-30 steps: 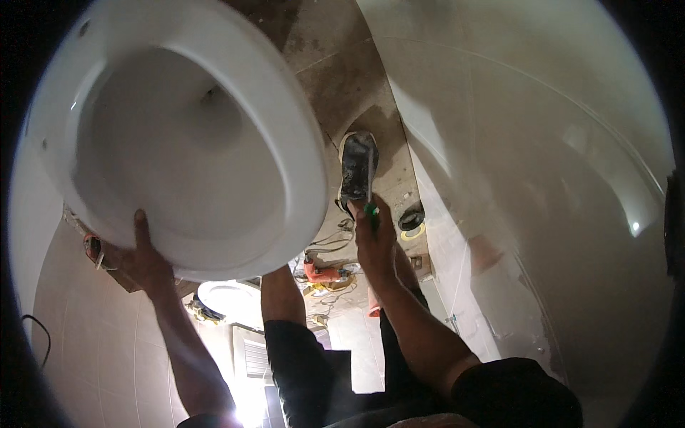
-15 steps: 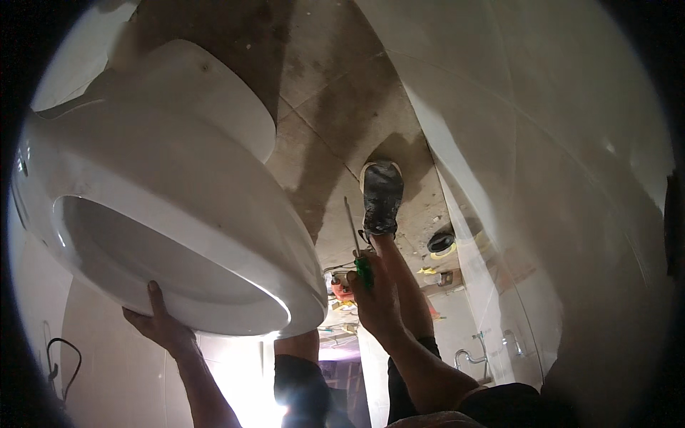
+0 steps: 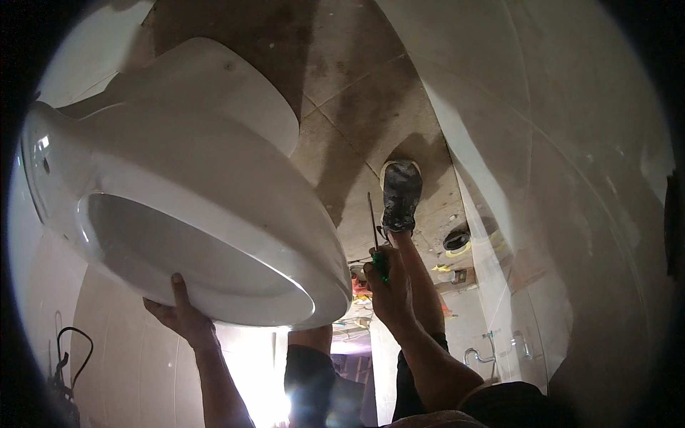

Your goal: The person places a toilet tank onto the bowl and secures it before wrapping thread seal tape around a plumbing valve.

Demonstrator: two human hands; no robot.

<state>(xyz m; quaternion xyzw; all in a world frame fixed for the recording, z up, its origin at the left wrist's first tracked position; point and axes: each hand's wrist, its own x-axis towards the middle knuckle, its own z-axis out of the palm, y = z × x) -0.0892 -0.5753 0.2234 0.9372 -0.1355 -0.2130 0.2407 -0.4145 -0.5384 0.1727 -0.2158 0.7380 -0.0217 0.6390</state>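
Note:
A large white ceramic toilet bowl (image 3: 235,178), tilted, fills the left half of the head view. My left hand (image 3: 184,317) grips its near rim, with the thumb over the inner side and the other fingers outside, partly hidden. To the right of the bowl, my right hand (image 3: 391,298) is closed round the green handle of a screwdriver (image 3: 380,265). The screwdriver's thin metal shaft points away from me, between the bowl and my shoe, apart from the bowl.
My dark, dusty shoe (image 3: 402,192) stands on the stained tiled floor (image 3: 342,78). Right of it lies a round dark floor opening (image 3: 457,241). Loose red and yellow items (image 3: 360,289) lie behind my right hand. A chrome pipe (image 3: 479,354) is at the right wall; a black cable (image 3: 75,349) hangs at left.
The whole scene has shifted slightly to the right in the view. Both hands keep the same holds, on the toilet bowl and on the screwdriver.

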